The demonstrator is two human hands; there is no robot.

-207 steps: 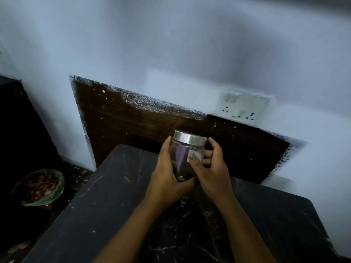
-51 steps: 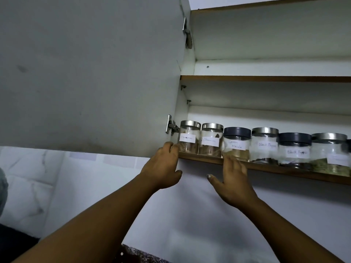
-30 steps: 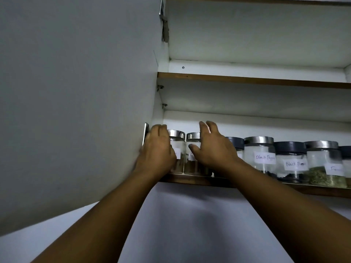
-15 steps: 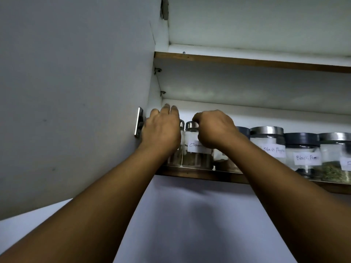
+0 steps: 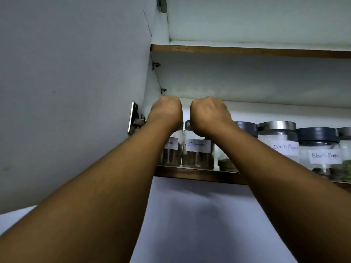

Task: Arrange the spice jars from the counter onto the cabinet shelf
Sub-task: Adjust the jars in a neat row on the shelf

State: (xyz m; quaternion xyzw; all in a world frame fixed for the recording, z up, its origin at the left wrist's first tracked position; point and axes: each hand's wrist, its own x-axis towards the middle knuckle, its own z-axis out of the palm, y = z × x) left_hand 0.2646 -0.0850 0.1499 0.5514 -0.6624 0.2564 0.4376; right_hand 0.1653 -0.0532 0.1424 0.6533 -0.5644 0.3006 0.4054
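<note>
Up from the bottom of the frame come two forearms, reaching to the cabinet shelf point(image 5: 197, 175) at mid-frame. Left hand point(image 5: 165, 112) and right hand point(image 5: 207, 113) look curled over the tops of the leftmost spice jars, but the fingers are hidden, so can't tell if they're gripping anything. Probably nudging jars back so labels line up. The cinnamon jar point(image 5: 197, 154) sits between the wrists, the black pepper jars point(image 5: 281, 147) further right. Open cabinet door point(image 5: 72, 82) fills the left.
</note>
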